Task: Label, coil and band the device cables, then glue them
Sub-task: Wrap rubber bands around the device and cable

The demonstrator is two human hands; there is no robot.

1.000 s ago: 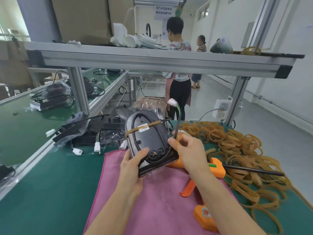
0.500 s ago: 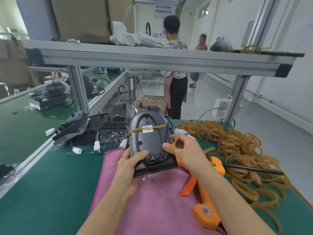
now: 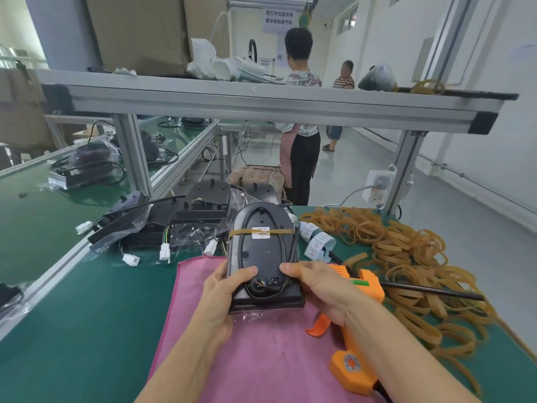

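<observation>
A black oval device [image 3: 261,251] stands tilted up over the pink cloth [image 3: 261,353], its underside facing me. Its black cable [image 3: 293,245] is coiled round the rim, and a tan rubber band [image 3: 279,231] with a white label [image 3: 260,232] crosses the body. My left hand [image 3: 223,289] grips the device's lower left edge, thumb on its face. My right hand [image 3: 316,283] grips the lower right edge, thumb pressing the cable near the wire outlet. An orange glue gun [image 3: 354,353] lies on the cloth under my right forearm.
A heap of tan rubber bands [image 3: 406,257] covers the green bench at right, with rolls of white labels [image 3: 316,242] beside it. Bagged black devices with white connectors [image 3: 162,225] lie behind the cloth. An aluminium shelf frame [image 3: 261,103] spans overhead. Two people stand in the aisle beyond.
My right hand let the cable end down and moved from the device's right side to its lower right edge. The cable now lies along the rim. The device sits more upright.
</observation>
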